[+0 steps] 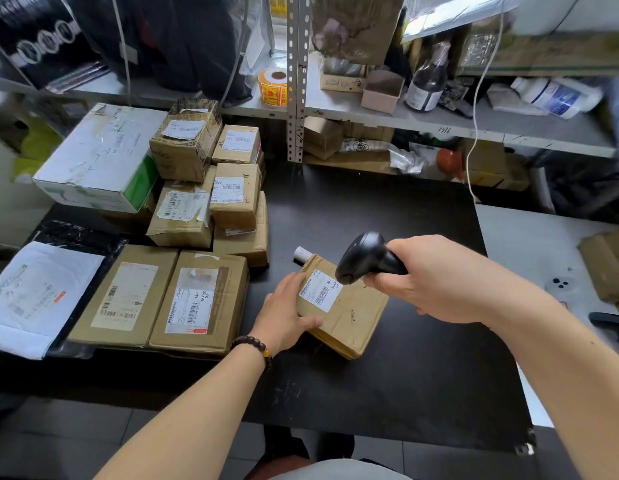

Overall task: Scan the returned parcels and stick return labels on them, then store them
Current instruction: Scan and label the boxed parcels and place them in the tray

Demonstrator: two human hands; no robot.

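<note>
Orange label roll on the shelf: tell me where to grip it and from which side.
Probably pinch the label roll's wall, between upturned core and outer wrap. Come from front-left: the perforated upright covers its right edge.

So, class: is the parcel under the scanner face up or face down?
Face up: the parcel shows its barcode label to the scanner.

Just the one view: a wide-angle cam was worn on the person's head, tilted forward and down over the matte black rectangular tabletop [405,375]. It sat close, so the left hand [284,317] and right hand [436,278] landed mid-frame with forearms running in from the bottom edge. It faced the grey metal shelf [342,109] at the back.
</note>
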